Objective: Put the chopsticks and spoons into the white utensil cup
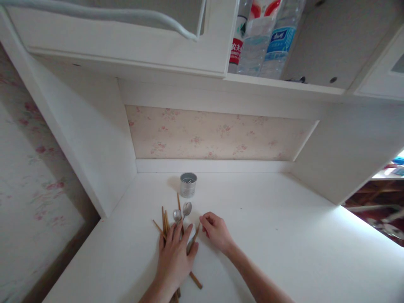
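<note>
Several wooden chopsticks (164,216) lie in a loose pile on the white desktop, with two metal spoons among them; one spoon (187,208) points up and right, the other spoon (177,216) sits just left of it. My left hand (175,254) rests over the pile, palm down with fingers spread, hiding the middle of it. At the pile's right side, my right hand (214,229) is closed in a pinch at the tip of a slanting chopstick (196,234). Something white and round shows partly beneath my left fingers. Beyond the pile stands a perforated metal utensil holder (188,191), upright.
Side panels (82,126) of the desk unit rise left and right, with a floral back panel (202,134) behind. Overhead, a cabinet shelf (284,86) holds several plastic bottles (279,46). A white cable (126,16) hangs across the upper left.
</note>
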The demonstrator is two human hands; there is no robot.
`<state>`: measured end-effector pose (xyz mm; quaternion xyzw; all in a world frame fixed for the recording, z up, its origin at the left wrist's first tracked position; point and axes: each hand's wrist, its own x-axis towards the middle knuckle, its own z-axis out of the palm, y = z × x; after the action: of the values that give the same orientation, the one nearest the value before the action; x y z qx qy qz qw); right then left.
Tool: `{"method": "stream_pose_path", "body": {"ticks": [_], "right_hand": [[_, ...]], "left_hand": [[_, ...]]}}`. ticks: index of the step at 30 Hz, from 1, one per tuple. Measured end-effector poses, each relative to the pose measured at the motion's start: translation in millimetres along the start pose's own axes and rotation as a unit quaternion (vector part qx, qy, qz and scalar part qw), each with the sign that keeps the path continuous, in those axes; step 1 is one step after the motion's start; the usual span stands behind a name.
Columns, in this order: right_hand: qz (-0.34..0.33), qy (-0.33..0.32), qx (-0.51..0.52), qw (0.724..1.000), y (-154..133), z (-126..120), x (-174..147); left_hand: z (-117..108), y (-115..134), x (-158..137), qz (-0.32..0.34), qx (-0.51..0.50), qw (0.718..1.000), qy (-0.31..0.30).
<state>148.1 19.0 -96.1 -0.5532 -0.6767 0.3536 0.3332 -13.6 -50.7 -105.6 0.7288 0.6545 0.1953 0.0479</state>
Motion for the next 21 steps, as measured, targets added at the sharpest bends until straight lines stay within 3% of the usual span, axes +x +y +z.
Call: {"method": "stream_pose_path", "body": {"ticks": [7,11,16,21], "right_hand": [[-0.056,0.01,-0.114,0.992,-49,-11,75],[-0.067,0.002,-0.169,0.983,-59,-13,102],[-0.078,0.034,-0.196,0.977,-59,-27,110],[-0.097,0.081,-0.184,0.975,-53,-67,92]], "left_hand": [[-2,-9,8,-0.019,-0.024,1.0,0.006],[-4,-12,12,-0.028,-0.036,0.999,-0.008],[0,-16,15,-0.015,-0.032,0.999,0.015],[7,-20,16,0.025,-0.024,0.999,0.032]]}}
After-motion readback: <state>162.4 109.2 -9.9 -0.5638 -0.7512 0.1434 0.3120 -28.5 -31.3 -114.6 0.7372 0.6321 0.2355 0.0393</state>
